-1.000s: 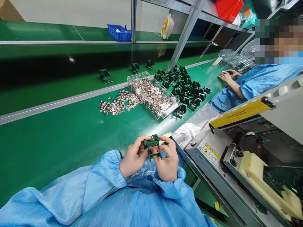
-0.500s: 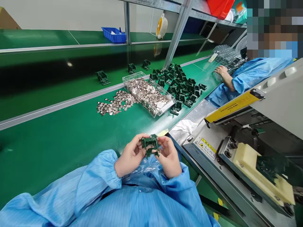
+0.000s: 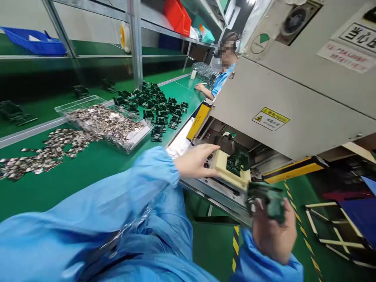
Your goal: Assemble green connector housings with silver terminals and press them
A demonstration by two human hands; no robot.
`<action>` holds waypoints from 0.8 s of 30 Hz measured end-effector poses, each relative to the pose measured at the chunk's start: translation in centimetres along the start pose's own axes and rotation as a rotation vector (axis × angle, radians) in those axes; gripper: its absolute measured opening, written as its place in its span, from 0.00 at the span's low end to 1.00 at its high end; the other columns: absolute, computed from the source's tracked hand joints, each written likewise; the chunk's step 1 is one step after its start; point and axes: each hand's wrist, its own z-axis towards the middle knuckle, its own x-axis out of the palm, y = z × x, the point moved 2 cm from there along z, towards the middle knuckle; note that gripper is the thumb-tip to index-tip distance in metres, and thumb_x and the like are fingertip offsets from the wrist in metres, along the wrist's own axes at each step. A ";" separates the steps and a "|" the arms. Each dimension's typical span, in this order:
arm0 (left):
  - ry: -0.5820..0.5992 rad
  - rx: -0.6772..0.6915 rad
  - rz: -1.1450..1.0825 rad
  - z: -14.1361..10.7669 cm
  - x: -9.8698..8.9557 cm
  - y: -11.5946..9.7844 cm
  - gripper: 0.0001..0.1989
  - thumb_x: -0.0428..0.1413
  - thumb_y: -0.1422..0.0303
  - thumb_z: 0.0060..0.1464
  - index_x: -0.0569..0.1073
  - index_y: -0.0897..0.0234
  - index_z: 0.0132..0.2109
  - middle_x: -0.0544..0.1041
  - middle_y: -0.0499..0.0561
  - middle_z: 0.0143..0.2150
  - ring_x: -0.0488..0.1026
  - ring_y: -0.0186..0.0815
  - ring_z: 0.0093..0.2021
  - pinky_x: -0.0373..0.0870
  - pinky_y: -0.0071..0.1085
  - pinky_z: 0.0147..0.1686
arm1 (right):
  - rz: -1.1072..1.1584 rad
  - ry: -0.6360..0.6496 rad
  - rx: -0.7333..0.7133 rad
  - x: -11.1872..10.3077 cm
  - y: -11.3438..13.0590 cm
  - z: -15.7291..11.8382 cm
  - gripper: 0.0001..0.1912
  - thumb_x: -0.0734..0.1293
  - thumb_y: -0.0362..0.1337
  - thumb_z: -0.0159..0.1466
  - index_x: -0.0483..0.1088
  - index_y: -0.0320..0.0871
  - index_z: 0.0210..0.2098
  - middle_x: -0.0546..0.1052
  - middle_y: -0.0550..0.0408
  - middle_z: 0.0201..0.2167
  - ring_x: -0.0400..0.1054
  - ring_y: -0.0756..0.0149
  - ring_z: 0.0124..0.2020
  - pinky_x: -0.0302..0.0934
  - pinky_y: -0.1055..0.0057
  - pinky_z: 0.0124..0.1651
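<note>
My right hand (image 3: 274, 231) grips a dark green plastic part (image 3: 268, 199), blurred by motion, in front of the machine. My left hand (image 3: 198, 160) has its thumb and fingers apart at the left end of a cream-coloured fixture (image 3: 227, 172), with nothing between them. Another green part (image 3: 238, 162) sits in that fixture. On the green table to the left, a clear tray (image 3: 108, 123) is full of small metal pieces, and more metal pieces (image 3: 55, 150) lie loose beside it. Behind the tray spreads a heap of green parts (image 3: 152, 102).
The grey machine housing (image 3: 288, 105) hangs over the fixture, with yellow bars (image 3: 296, 171) at its opening. A metal post (image 3: 135, 43) rises behind the tray. A co-worker's hand (image 3: 201, 87) rests on the far table. A blue bin (image 3: 35, 41) stands at the upper left.
The view has turned right towards the machine. My hands have parted: the left has let go of the green part and reached the fixture, while the right has carried a green part rightwards.
</note>
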 end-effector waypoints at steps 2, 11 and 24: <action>0.064 -0.005 0.036 4.6 3.3 -0.2 0.51 0.67 0.56 0.42 0.55 0.75 0.67 0.58 0.70 0.67 0.55 0.54 0.68 0.55 0.47 0.66 | -0.005 -0.219 -0.034 -2.8 -1.4 1.4 0.32 0.71 0.48 0.59 0.60 0.48 0.59 0.65 0.46 0.58 0.61 0.43 0.60 0.51 0.35 0.60; -0.055 -0.135 -0.397 5.3 1.9 0.1 0.31 0.67 0.64 0.43 0.68 0.67 0.55 0.77 0.57 0.47 0.75 0.41 0.47 0.72 0.38 0.50 | -0.222 0.252 -0.011 -0.4 -3.9 9.9 0.33 0.75 0.47 0.54 0.64 0.43 0.54 0.72 0.44 0.53 0.67 0.51 0.54 0.60 0.51 0.60; 0.096 -0.441 -0.404 -10.9 -0.4 7.7 0.26 0.69 0.65 0.37 0.76 0.57 0.48 0.71 0.57 0.57 0.68 0.48 0.60 0.69 0.43 0.53 | -0.791 0.083 0.257 -5.2 -6.6 5.7 0.41 0.59 0.66 0.59 0.64 0.43 0.59 0.64 0.34 0.60 0.55 0.39 0.63 0.49 0.44 0.64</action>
